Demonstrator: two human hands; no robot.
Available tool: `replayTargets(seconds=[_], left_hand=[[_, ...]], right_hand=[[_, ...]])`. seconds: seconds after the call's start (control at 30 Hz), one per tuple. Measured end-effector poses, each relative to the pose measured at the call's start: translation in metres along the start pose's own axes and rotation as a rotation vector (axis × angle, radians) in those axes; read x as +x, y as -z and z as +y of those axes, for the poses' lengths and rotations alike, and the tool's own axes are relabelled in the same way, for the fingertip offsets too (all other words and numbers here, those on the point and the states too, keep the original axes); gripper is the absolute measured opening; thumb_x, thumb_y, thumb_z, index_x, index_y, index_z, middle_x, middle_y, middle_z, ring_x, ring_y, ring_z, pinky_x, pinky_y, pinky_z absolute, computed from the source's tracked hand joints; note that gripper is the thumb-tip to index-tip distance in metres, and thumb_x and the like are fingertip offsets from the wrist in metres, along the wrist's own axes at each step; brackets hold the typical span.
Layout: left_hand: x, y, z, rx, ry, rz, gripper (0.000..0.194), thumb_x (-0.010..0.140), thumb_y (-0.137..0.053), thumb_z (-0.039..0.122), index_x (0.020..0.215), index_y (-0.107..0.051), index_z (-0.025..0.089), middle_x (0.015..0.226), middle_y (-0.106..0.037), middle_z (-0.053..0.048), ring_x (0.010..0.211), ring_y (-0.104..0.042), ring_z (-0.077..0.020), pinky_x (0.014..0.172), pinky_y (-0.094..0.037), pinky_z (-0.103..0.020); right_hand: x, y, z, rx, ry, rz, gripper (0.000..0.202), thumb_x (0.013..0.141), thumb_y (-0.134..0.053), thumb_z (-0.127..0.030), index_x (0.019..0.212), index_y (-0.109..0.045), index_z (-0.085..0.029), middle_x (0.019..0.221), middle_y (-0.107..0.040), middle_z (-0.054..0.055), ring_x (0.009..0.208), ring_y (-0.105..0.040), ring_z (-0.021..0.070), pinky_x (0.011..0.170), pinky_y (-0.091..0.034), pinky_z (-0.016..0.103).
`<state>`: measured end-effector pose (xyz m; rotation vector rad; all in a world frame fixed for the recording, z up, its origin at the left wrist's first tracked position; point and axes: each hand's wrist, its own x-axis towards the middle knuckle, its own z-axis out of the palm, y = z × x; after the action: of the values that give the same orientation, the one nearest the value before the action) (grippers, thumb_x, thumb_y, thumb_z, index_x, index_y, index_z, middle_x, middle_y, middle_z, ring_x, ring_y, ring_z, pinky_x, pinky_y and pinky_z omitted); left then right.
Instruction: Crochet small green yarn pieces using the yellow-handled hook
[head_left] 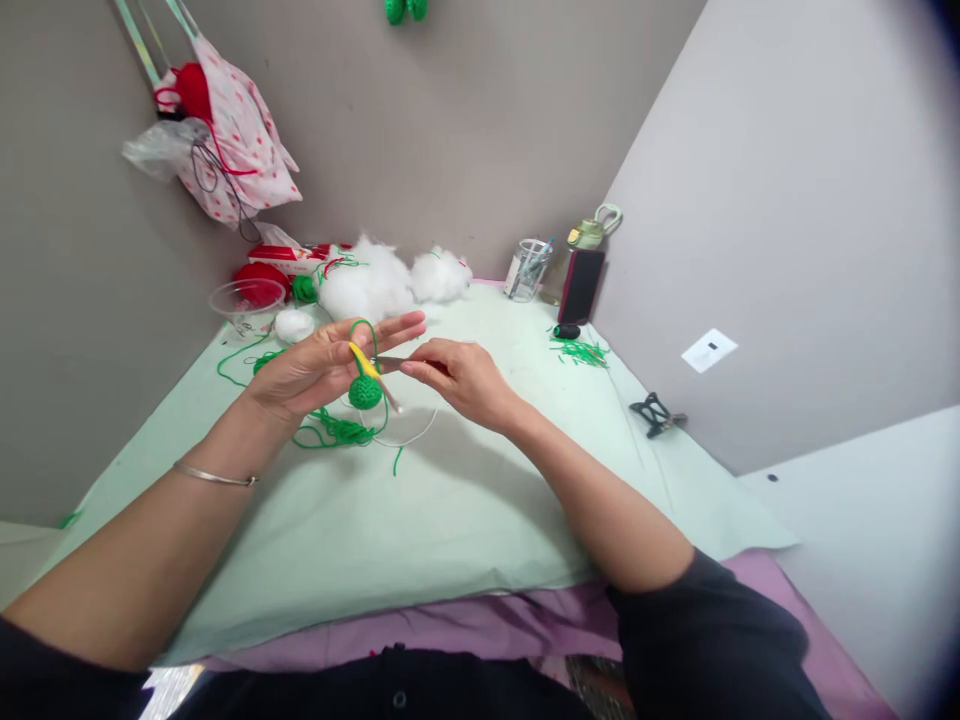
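"while the left hand (307, 370) pinches the yellow piece (365, 361), where is the green ball (365, 392)?"

"at four o'clock from that hand, raised above the bench (450, 520)."

"and the right hand (469, 385)?"

"gripping a slim tool (391, 362); its kind is unclear."

"how far along does it look?"

"the ball is round and closely stitched, so i'd call its shaping mostly done. the green strand (363, 322) by the left fingers hangs loose, so securing seems left."

"anything else around?"

"loose green yarn (343, 430) at seven o'clock from the ball, white stuffing (367, 285) at twelve, green clippings (585, 353) near three."
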<state>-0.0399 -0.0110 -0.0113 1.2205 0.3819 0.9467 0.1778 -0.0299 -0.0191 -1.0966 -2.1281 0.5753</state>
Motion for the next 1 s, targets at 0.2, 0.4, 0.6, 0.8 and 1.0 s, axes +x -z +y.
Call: replayTargets(seconds=[0.2,0.4,0.6,0.8,1.0], left_hand=[[0.000,0.012,-0.007,-0.049,0.007,0.041,0.023,0.072,-0.090,0.039,0.071,-0.075,0.022,0.147,-0.064,-0.007,0.149,-0.042,-0.0405,0.117,-0.044,-0.052],[0.006,0.007,-0.025,-0.191,0.062,0.284,0.013,0.081,-0.084,0.025,0.089,-0.075,0.019,0.108,-0.079,-0.005,0.113,-0.071,-0.0243,0.105,-0.054,-0.040],[0.006,-0.012,-0.046,-0.120,0.211,0.314,0.019,0.079,-0.083,0.017,0.093,-0.071,0.014,0.082,-0.070,0.000,0.068,-0.066,-0.0094,0.068,-0.055,-0.020],[0.007,-0.009,-0.055,0.008,0.253,0.356,0.042,0.069,-0.087,0.021,0.107,-0.070,0.013,0.078,-0.069,0.000,0.060,-0.059,-0.0084,0.064,-0.049,-0.023],[0.003,-0.008,-0.057,0.275,0.182,0.386,0.037,0.066,-0.087,0.034,0.095,-0.075,0.015,0.069,-0.065,0.002,0.061,-0.056,-0.0117,0.062,-0.041,-0.025]], right_hand=[[-0.010,0.005,0.012,0.110,-0.009,-0.182,0.035,0.096,-0.064,-0.050,0.088,-0.074,-0.017,0.073,-0.061,-0.002,0.066,-0.050,0.0121,0.066,-0.037,0.027],[-0.014,0.003,0.023,0.128,-0.014,-0.009,0.068,0.089,-0.073,-0.054,0.147,-0.050,-0.026,0.140,-0.059,0.014,0.114,-0.062,0.0242,0.094,-0.052,0.039],[-0.011,-0.015,0.019,-0.021,0.246,0.206,0.036,0.105,-0.049,-0.038,0.136,-0.063,-0.024,0.131,-0.066,0.012,0.119,-0.062,0.0227,0.103,-0.051,0.040],[-0.006,0.008,0.045,-0.493,0.178,0.499,0.035,0.099,-0.046,-0.015,0.123,-0.071,-0.022,0.124,-0.072,0.013,0.118,-0.061,0.0266,0.106,-0.045,0.045],[-0.007,0.040,0.069,0.076,-0.288,0.600,0.033,0.089,-0.045,-0.016,0.109,-0.071,-0.018,0.114,-0.072,0.012,0.113,-0.061,0.0256,0.111,-0.041,0.050]])
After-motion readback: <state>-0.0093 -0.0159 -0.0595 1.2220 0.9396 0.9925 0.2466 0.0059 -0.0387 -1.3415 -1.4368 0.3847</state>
